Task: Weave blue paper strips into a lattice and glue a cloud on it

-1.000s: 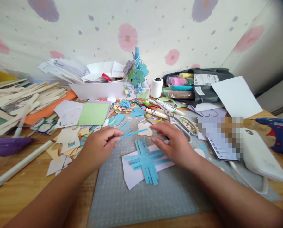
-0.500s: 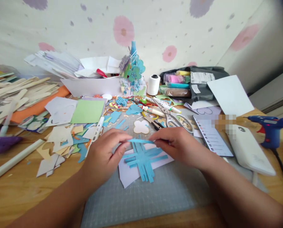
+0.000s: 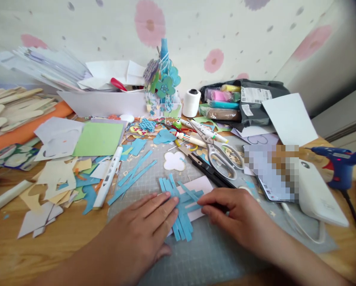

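Crossed blue paper strips (image 3: 182, 227) lie in a loose weave over a piece of white paper (image 3: 207, 183) on the grey cutting mat (image 3: 225, 254). My left hand (image 3: 143, 228) rests flat across the left side of the weave, fingers stretched out, covering part of it. At the right side, my right hand (image 3: 234, 208) pinches the end of a narrow blue paper strip (image 3: 188, 191) that slants over the others. Several loose blue strips (image 3: 137, 174) are on the mat to the upper left. A white flower cutout (image 3: 174, 161) lies just beyond the weave.
Scissors (image 3: 222, 159) and a black utility knife (image 3: 210, 171) lie behind my right hand. Further right are a phone (image 3: 258, 174), a white power bank (image 3: 321, 194) and a blue glue gun (image 3: 339, 163). Paper scraps (image 3: 55, 178) and a marker (image 3: 107, 178) are left.
The strip stretched between both hands has come down onto the weave. My left hand has let go and flattened on the strips; my right hand has moved lower and slightly right.
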A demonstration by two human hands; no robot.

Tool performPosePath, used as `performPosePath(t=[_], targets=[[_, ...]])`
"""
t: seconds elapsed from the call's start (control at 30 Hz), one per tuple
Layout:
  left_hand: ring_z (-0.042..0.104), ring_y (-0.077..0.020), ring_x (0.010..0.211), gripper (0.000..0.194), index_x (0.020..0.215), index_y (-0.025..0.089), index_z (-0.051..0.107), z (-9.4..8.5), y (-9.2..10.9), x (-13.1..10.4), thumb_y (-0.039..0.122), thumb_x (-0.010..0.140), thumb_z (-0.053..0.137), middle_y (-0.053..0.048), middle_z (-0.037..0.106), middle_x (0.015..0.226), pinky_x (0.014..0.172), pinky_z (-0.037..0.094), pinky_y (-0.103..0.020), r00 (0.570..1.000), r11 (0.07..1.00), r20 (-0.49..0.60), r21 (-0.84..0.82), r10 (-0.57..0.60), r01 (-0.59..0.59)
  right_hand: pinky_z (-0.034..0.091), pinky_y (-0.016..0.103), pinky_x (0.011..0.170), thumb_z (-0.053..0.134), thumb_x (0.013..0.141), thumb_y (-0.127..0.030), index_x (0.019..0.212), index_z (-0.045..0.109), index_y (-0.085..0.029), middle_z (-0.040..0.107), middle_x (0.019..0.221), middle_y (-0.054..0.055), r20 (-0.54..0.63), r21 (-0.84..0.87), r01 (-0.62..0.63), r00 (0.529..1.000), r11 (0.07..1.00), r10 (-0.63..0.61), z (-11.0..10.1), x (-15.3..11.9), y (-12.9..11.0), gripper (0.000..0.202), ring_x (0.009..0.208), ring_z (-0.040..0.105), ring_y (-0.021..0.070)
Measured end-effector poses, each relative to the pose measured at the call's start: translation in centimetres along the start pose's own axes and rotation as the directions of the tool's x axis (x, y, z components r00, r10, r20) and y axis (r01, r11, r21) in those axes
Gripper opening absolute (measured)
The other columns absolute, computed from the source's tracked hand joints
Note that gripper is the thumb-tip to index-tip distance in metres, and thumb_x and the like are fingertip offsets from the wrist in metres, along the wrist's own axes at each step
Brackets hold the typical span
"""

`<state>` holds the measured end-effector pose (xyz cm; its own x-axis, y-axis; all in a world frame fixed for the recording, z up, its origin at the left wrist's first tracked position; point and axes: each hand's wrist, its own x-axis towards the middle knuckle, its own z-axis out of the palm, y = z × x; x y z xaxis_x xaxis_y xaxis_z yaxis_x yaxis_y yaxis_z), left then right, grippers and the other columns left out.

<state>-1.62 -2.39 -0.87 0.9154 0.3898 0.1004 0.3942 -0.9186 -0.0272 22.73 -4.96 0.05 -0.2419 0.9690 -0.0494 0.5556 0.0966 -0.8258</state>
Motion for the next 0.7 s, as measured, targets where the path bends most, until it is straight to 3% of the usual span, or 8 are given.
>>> performPosePath(t=[0.13,0.3,0.57,0.7], targets=[[0.065,-0.0333,0.109,0.059,0.125,0.011,0.060,-0.4,0.1,0.4,0.037,0.073,0.076,-0.015,0.060,0.130,0.086,0.058,-0.044,0.998,1.000,0.069,0.009,0.011,-0.011,0.051,0.024,0.064,0.055,0.083,-0.011,0.084,0.073,-0.022,0.075,0.081,0.001,0.039,-0.061,0.034,0.999,0.998,-0.031,0.4,0.2,0.4,0.021,0.070,0.068,0.0164],[0.065,-0.0333,0.108,0.056,0.124,0.011,0.061,-0.4,0.1,0.4,0.036,0.075,0.074,-0.015,0.062,0.129,0.085,0.058,-0.044,0.999,1.000,0.030,0.009,0.021,-0.022,0.050,0.026,0.064,0.053,0.084,-0.012,0.083,0.074,-0.020,0.075,0.079,0.004,-0.007,-0.170,0.070,0.997,0.983,-0.072,0.8,0.4,0.9,0.022,0.068,0.068,0.0176],[0.067,-0.0342,0.103,0.059,0.119,0.010,0.064,-0.2,0.6,0.2,0.039,0.069,0.078,-0.017,0.065,0.124,0.081,0.059,-0.043,1.000,0.998,-0.002,0.059,0.025,-0.025,0.049,0.026,0.062,0.053,0.083,-0.012,0.079,0.073,-0.020,0.075,0.079,0.003,-0.102,-0.262,0.010,0.994,0.965,-0.039,0.7,0.7,1.5,0.022,0.068,0.068,0.0182],[0.065,-0.0334,0.107,0.055,0.123,0.012,0.061,0.1,0.8,0.1,0.037,0.075,0.072,-0.016,0.063,0.128,0.085,0.057,-0.043,1.000,1.000,-0.020,0.031,0.000,0.001,0.050,0.028,0.062,0.053,0.083,-0.012,0.080,0.074,-0.020,0.075,0.080,0.004,-0.114,-0.307,-0.002,0.993,0.952,-0.035,0.5,1.0,1.6,0.022,0.069,0.069,0.0198]])
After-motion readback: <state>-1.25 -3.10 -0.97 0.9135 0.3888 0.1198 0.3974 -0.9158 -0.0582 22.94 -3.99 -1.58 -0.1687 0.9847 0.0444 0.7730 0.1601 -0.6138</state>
